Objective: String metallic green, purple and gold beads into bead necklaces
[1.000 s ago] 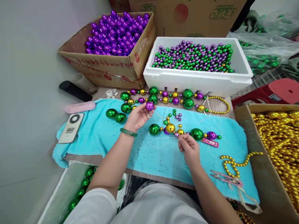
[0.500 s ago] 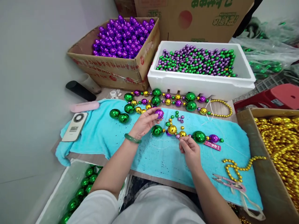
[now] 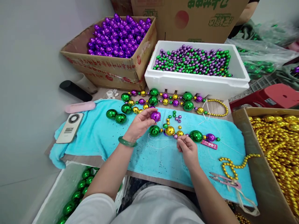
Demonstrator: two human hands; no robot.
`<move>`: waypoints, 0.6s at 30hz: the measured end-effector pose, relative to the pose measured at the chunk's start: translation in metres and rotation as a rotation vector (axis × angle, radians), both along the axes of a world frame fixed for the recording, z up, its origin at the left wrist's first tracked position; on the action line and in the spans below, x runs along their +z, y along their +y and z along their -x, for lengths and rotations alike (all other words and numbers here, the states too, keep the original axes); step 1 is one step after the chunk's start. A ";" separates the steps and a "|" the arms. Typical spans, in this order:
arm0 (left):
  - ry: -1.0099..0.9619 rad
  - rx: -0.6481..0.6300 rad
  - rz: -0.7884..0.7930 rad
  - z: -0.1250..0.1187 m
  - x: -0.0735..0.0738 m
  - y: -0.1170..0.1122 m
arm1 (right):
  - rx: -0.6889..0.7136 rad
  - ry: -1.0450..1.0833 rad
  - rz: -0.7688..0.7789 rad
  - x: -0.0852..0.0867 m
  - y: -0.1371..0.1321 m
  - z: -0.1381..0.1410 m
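A shiny purple bead [image 3: 155, 116] is held up between the thumb and fingers of my left hand [image 3: 139, 124], just above the blue towel. My right hand [image 3: 187, 150] is pinched shut at a thin white thread [image 3: 161, 148], beside a small lilac bead [image 3: 175, 137]; its fingertips partly hide the hold. Around them lies a row of beads with a green bead [image 3: 154, 130], a gold bead [image 3: 169, 131], a large green bead [image 3: 196, 136] and a purple bead [image 3: 210, 137]. Small loose beads [image 3: 174, 115] lie just beyond the row.
Finished-looking bead strands [image 3: 153, 100] lie behind. A carton of purple beads [image 3: 100, 73] and a white foam box [image 3: 196, 82] stand at the back. Gold strands fill a box [image 3: 243, 124] at right. Thread snips [image 3: 225, 180] and a phone [image 3: 69, 128] rest on the towel [image 3: 149, 161].
My left hand has turned a little, so more of the purple bead shows. My right hand keeps its pinch beside the row. The whole view has shifted slightly left.
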State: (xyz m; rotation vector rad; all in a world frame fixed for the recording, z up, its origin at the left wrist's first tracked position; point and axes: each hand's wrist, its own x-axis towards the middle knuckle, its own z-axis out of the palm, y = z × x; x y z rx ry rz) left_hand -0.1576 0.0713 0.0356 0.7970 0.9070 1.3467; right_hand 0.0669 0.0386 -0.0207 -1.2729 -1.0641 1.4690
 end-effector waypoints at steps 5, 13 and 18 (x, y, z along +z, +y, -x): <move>-0.010 -0.071 -0.021 0.000 0.005 -0.005 | 0.036 0.046 0.032 -0.002 0.002 -0.001; 0.047 -0.036 -0.064 -0.004 0.008 -0.008 | 0.037 0.073 0.071 -0.003 0.000 -0.002; -0.028 -0.088 -0.040 -0.004 0.009 -0.009 | 0.063 0.081 0.093 -0.003 0.001 -0.003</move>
